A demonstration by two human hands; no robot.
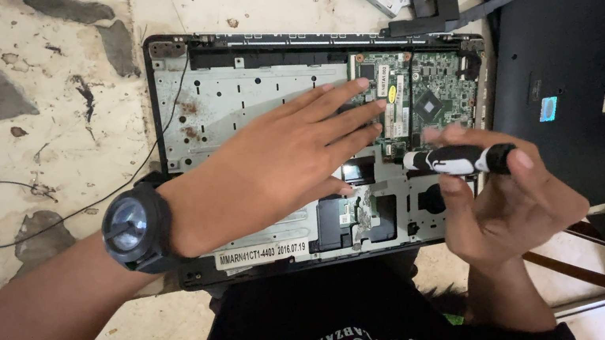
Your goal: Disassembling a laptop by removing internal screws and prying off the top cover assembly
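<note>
Right hand [503,200] grip closed around a black-and-white screwdriver [457,159], held level just above the opened laptop chassis [243,91]; tip hidden. Left hand [293,159] grip open, flat, fingers spread, palm pressing on the chassis, fingertips reaching the green circuit board [423,92]. Black wristwatch [134,229] on left wrist. Removed dark cover panel [580,48] lies right of chassis on stained tabletop [7,118]. Judgement: keep left palm firm so chassis stays put, driver upright on screw.

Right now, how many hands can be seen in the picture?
2. The left hand lies flat on the opened laptop; the right hand holds a black-and-white screwdriver beside it.
</note>
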